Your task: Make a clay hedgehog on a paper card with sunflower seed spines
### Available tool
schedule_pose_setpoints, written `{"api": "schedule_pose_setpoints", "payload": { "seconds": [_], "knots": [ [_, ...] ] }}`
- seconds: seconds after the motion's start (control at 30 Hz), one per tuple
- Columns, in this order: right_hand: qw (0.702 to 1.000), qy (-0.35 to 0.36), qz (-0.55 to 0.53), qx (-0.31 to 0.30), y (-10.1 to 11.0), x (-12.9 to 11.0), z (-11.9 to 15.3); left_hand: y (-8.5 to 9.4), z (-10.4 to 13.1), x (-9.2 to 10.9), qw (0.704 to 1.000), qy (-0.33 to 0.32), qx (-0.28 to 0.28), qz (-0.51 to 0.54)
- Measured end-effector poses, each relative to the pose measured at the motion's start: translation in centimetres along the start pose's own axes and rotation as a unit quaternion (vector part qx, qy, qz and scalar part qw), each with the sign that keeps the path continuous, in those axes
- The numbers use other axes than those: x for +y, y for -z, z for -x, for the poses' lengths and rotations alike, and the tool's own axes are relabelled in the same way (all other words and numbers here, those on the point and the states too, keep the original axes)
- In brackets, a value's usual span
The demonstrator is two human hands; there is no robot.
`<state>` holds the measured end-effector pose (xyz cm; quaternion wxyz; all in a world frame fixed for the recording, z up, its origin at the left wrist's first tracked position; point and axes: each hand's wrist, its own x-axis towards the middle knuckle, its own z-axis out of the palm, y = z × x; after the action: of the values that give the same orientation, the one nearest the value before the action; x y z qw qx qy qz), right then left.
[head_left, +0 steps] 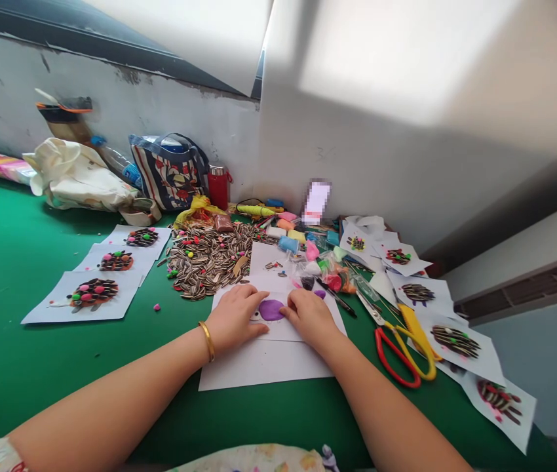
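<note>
A flattened oval of purple modelling clay [271, 311] lies on a white sheet of paper [263, 364], with a small white clay piece bearing a dark dot at its left end. My left hand [236, 316] rests on the paper just left of the clay, fingers stretched out and thumb apart, a gold bangle on the wrist. On the other side, my right hand [310, 320] has its fingers curled, and its thumb presses the right edge of the purple clay. What lies under the right palm is hidden. Another bit of purple clay [319, 294] shows just behind the right hand.
Beyond my hands spreads a heap of striped sunflower seeds [210, 259]. Bagged coloured clay [312, 252] sits beside it. Red-and-yellow scissors [399, 344] lie to the right. Seed-covered hedgehog pictures [94, 295] flank both sides. A red flask [218, 188] and striped bag [170, 174] stand by the wall.
</note>
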<state>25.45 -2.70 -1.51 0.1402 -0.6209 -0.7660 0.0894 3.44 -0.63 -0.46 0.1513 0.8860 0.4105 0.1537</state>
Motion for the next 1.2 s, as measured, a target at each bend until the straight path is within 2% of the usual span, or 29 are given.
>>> {"api": "schedule_pose_setpoints", "payload": {
  "seconds": [0.17,0.3,0.4,0.6,1.0,1.2],
  "knots": [
    [0.999,-0.001,-0.035,0.009,0.1,0.2,0.1,-0.1,0.0,-0.2,1.0,-0.001,0.003,0.006],
    [0.995,0.053,-0.077,0.027,0.0,0.4,0.5,-0.2,0.1,-0.2,1.0,-0.002,0.005,0.008],
    [0.994,0.084,-0.062,0.018,-0.1,0.1,0.6,-0.2,0.1,-0.2,1.0,-0.008,0.007,0.011],
    [0.997,0.08,-0.022,-0.001,0.3,-1.0,0.6,-0.1,0.2,-0.1,1.0,-0.012,0.006,0.014],
    [0.997,0.08,-0.007,0.018,0.0,-1.5,0.9,1.0,0.0,0.1,0.999,-0.017,-0.013,0.034],
    [0.994,0.109,-0.004,0.029,0.0,-2.3,1.2,1.1,-0.1,-0.2,0.999,-0.005,-0.011,0.038]
  ]
}}
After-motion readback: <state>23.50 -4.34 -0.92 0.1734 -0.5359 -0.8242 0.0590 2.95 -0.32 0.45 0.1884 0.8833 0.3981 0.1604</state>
